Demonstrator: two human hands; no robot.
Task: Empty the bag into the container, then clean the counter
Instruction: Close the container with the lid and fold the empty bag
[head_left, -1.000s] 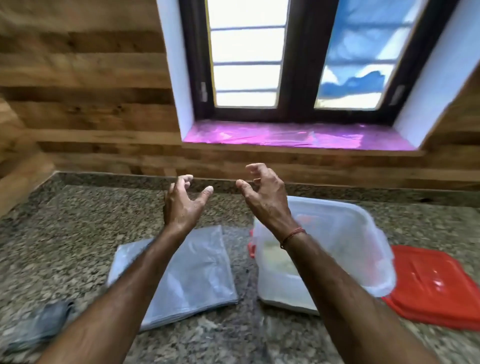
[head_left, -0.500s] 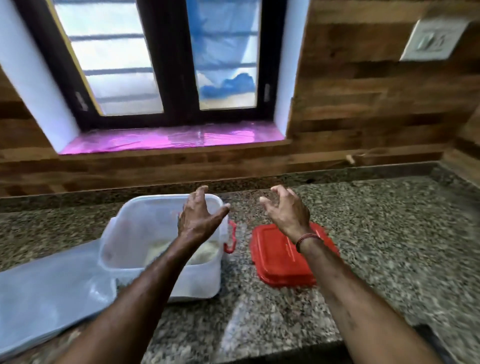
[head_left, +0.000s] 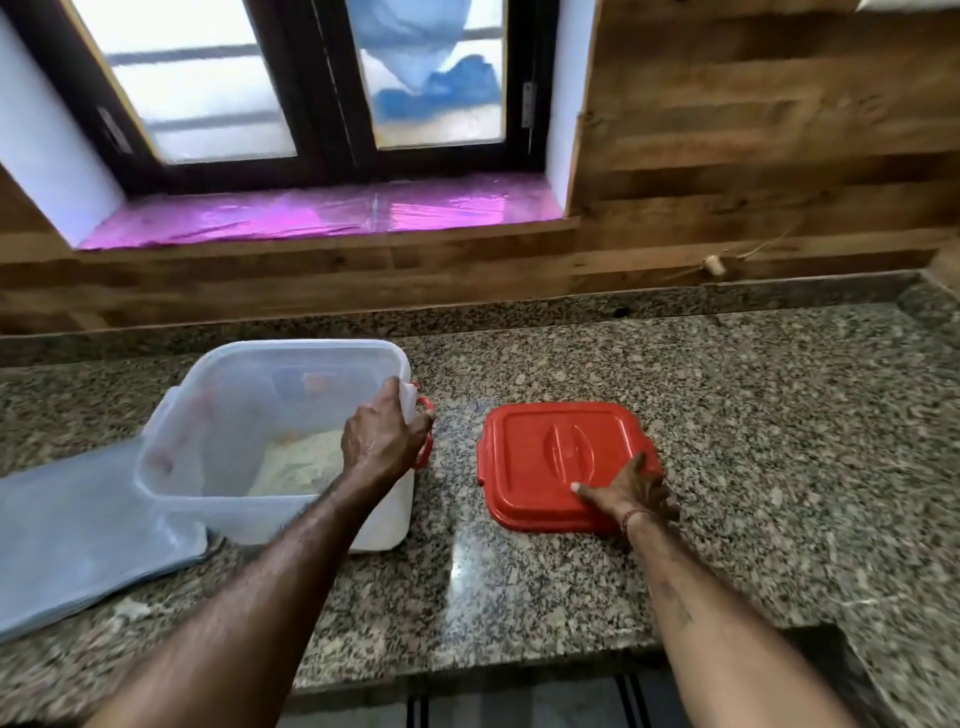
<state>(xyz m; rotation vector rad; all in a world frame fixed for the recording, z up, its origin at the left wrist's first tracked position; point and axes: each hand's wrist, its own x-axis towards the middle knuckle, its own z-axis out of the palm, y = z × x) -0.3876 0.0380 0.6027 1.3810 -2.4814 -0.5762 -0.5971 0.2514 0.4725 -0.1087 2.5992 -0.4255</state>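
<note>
0.5 s ago both hands hung free above the tabletop (head_left: 779, 415). Now the left grip (head_left: 382, 441) clasps the right rim of the container (head_left: 249, 364), which holds pale grain, and the flattened bag (head_left: 78, 530) lies further to its left. The right grip (head_left: 631, 488) has landed on the near corner of the red lid (head_left: 545, 452), thumb on top; I cannot tell whether its fingers hook the edge. Emptying looks done, so lidding probably comes next.

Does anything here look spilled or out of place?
Nothing is plainly spilled. The container stands open, its red lid lying flat on the counter beside it; the limp bag lies against it.
</note>
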